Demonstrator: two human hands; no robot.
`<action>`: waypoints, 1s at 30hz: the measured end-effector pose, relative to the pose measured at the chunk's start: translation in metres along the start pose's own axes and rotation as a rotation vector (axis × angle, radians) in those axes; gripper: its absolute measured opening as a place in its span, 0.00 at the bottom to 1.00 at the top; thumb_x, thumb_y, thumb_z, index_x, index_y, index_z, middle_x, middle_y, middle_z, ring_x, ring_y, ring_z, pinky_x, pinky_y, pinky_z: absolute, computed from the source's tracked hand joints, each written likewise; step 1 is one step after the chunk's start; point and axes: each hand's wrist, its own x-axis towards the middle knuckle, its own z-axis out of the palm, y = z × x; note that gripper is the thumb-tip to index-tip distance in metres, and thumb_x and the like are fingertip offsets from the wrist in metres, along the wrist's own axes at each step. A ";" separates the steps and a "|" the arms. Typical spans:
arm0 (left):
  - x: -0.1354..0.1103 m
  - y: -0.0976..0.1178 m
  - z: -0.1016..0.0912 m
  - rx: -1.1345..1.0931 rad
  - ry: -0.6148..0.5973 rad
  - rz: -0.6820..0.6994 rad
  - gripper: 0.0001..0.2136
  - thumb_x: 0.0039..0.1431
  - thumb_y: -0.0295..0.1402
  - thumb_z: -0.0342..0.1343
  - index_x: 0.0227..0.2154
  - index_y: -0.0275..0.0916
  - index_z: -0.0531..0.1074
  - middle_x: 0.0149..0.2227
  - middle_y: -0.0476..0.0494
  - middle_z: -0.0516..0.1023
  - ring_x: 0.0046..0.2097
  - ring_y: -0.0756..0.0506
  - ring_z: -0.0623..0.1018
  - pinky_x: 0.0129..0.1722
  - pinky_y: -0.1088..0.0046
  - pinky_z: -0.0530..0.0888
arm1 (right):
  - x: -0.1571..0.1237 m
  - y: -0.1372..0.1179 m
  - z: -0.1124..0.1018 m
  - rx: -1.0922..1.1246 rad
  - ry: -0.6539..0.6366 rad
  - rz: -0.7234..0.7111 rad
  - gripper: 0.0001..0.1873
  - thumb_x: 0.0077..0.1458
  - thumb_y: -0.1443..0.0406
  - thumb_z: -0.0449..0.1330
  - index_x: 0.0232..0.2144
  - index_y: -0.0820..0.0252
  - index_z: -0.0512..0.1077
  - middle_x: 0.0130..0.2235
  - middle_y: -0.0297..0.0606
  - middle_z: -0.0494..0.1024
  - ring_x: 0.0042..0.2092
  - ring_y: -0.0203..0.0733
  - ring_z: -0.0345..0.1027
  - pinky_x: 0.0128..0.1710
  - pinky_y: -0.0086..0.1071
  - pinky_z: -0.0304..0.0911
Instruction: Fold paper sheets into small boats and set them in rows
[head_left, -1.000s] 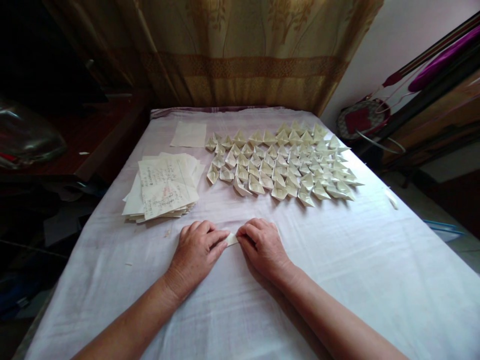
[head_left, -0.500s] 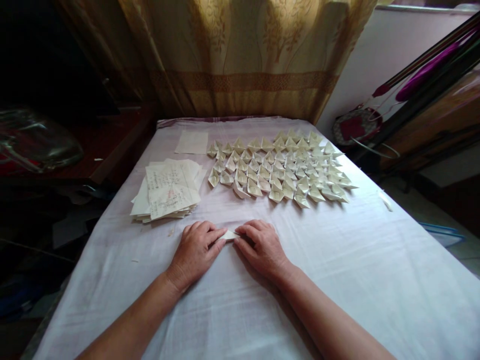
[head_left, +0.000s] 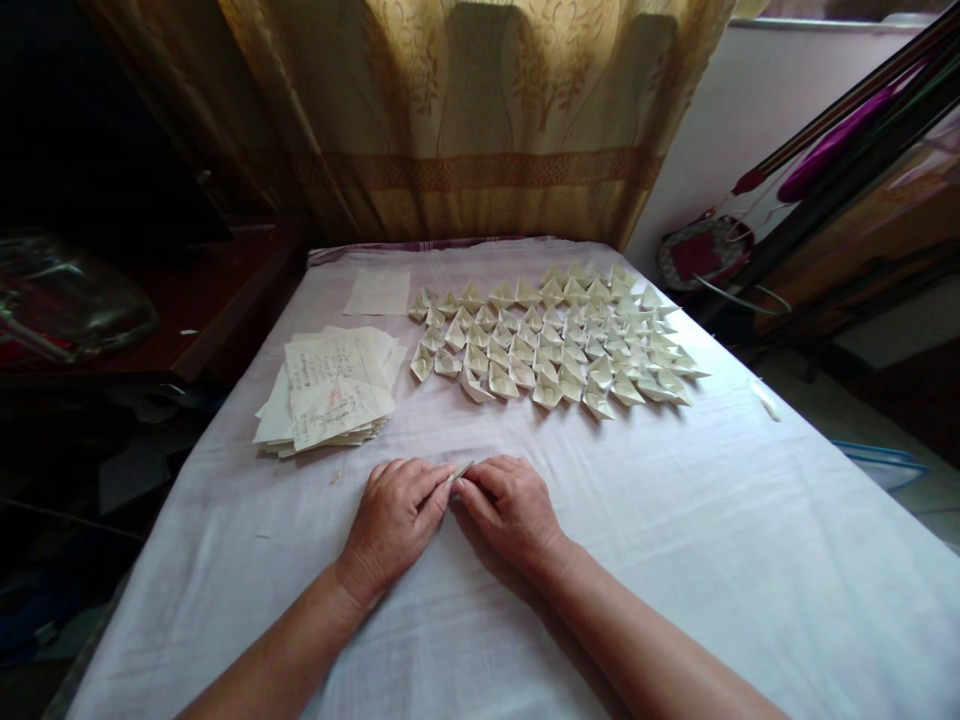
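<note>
A small folded piece of paper (head_left: 463,470) is pinched between my two hands at the middle of the white cloth. My left hand (head_left: 399,512) grips its left end between thumb and fingers. On the other end, my right hand (head_left: 514,505) is closed in the same kind of pinch. Only a thin edge of the paper shows; my fingers cover the rest. Beyond my hands stand rows of folded paper boats (head_left: 523,348), set close together. A stack of loose paper sheets (head_left: 337,385), with writing on the top one, lies beyond my left hand.
One square sheet (head_left: 379,292) lies flat behind the stack. White cloth (head_left: 660,540) covers the table, with a few paper scraps on it. A patterned curtain (head_left: 480,120) hangs at the back. Dark red furniture (head_left: 247,290) stands at the left, a bag (head_left: 705,250) at the right.
My hands have come closer together. The folded paper, which showed a pale flat face between them, now shows only a narrow tilted edge. The view has shifted slightly.
</note>
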 end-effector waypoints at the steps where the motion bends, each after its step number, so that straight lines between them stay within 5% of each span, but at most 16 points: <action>1: 0.000 0.000 0.000 -0.011 -0.006 0.003 0.12 0.66 0.32 0.51 0.47 0.44 0.78 0.39 0.45 0.81 0.41 0.44 0.77 0.42 0.64 0.70 | 0.000 -0.001 0.000 -0.003 0.003 0.003 0.10 0.60 0.65 0.59 0.26 0.57 0.74 0.27 0.34 0.77 0.32 0.38 0.69 0.36 0.31 0.55; 6: 0.000 0.000 -0.002 -0.038 -0.012 0.002 0.12 0.65 0.32 0.52 0.46 0.44 0.78 0.41 0.45 0.82 0.42 0.44 0.78 0.43 0.64 0.70 | 0.001 -0.001 -0.001 -0.009 0.025 0.001 0.12 0.60 0.65 0.58 0.24 0.57 0.74 0.25 0.34 0.77 0.30 0.38 0.69 0.34 0.31 0.55; 16: 0.000 0.001 0.005 0.070 0.110 0.026 0.10 0.60 0.28 0.56 0.42 0.36 0.78 0.34 0.43 0.83 0.34 0.43 0.80 0.37 0.66 0.73 | 0.001 -0.001 0.005 0.030 0.047 0.009 0.04 0.56 0.66 0.61 0.33 0.56 0.77 0.31 0.35 0.82 0.34 0.41 0.75 0.38 0.31 0.60; 22: 0.000 0.001 0.005 0.074 0.137 0.022 0.14 0.58 0.26 0.57 0.47 0.36 0.76 0.33 0.45 0.82 0.33 0.44 0.79 0.36 0.67 0.73 | 0.003 -0.003 0.003 0.041 0.048 0.025 0.09 0.54 0.67 0.62 0.40 0.55 0.77 0.31 0.33 0.82 0.34 0.42 0.75 0.37 0.32 0.61; 30: 0.002 0.003 0.005 0.062 0.149 -0.001 0.13 0.57 0.25 0.56 0.45 0.39 0.76 0.34 0.46 0.83 0.35 0.44 0.80 0.38 0.67 0.73 | 0.004 -0.003 0.004 -0.037 0.067 -0.083 0.08 0.58 0.69 0.57 0.38 0.58 0.76 0.33 0.36 0.82 0.33 0.41 0.73 0.37 0.31 0.61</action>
